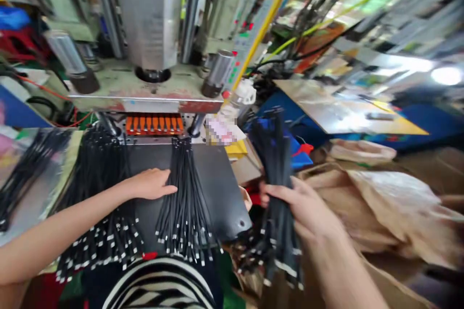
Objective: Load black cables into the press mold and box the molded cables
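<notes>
Right hand (304,205): holding one black bunch (277,154)
Left hand (154,183): half-curled, grip unclear; one cable bundle (185,198) at three o'clock, two piles (97,164) at nine

In my right hand (306,205), right of centre in the frame, I am holding a thick, blurred bundle of thin black cables with silvery tips (277,161), the tips hanging downward. At lower centre, a flat fan of black silver-tipped cables (184,198) is lying, spreading toward the bottom edge.
</notes>
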{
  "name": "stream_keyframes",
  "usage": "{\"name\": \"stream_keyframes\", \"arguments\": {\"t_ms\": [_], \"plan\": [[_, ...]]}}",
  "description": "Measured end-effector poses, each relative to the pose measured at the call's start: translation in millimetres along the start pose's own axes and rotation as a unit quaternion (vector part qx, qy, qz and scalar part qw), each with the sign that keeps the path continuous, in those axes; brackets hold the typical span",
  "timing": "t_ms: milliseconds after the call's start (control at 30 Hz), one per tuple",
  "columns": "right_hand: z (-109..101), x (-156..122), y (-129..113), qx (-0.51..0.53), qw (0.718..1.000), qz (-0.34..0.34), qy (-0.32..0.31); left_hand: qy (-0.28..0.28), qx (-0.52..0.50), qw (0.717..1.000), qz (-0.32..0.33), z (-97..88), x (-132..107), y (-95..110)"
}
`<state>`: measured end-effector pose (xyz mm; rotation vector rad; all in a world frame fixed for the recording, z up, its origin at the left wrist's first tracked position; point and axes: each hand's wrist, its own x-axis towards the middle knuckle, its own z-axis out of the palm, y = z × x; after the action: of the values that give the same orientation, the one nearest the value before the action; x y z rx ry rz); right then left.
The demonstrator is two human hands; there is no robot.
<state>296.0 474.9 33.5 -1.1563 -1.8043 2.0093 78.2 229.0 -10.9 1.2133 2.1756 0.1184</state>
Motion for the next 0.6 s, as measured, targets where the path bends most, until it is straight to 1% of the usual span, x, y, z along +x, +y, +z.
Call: {"name": "stream_keyframes", "arguments": {"t_ms": [33,67,100,133,200,267,333,367,433,500,567,600], "plan": [[25.0,12.0,8.0,0.000,0.999,0.027,-0.041,0.002,-0.002,1.000,-0.009,3.6,1.4,3.1],[47.9,22.3,17.9,-0.008,0.997,0.038,-0.068,0.005,-0.005,1.000,-0.014,7.5,1.9,6.7],[67.9,30.9,29.1,-0.026,0.996,0.030,-0.083,0.007,-0.009,1.000,-0.016,11.3,1.8,10.6],[84.4,37.9,40.9,-0.055,0.995,0.004,-0.083,0.007,-0.013,1.000,-0.015,14.6,1.3,14.7],[106.3,47.0,63.9,-0.143,0.985,-0.070,-0.062,-0.001,-0.022,1.000,-0.008,19.1,1.0,23.6],[116.2,50.7,83.1,-0.239,0.959,-0.152,-0.027,-0.012,-0.027,1.000,0.002,20.1,3.2,32.2],[119.5,51.5,97.6,-0.295,0.932,-0.209,0.022,-0.025,-0.026,0.999,0.015,18.5,7.4,38.8],[120.5,51.4,103.3,-0.302,0.926,-0.221,0.049,-0.030,-0.021,0.999,0.019,17.1,9.5,40.5],[123.4,50.3,112.3,-0.291,0.927,-0.216,0.095,-0.025,-0.002,0.999,0.028,14.1,11.2,38.8],[127.3,47.9,118.3,-0.275,0.931,-0.215,0.106,0.004,0.029,0.999,0.033,11.4,6.7,29.0],[128.8,45.2,121.3,-0.272,0.930,-0.231,0.086,0.032,0.064,0.996,0.044,9.0,-6.0,11.7],[127.6,44.7,121.9,-0.274,0.930,-0.236,0.070,0.033,0.083,0.995,0.050,7.8,-15.3,0.9]]}}
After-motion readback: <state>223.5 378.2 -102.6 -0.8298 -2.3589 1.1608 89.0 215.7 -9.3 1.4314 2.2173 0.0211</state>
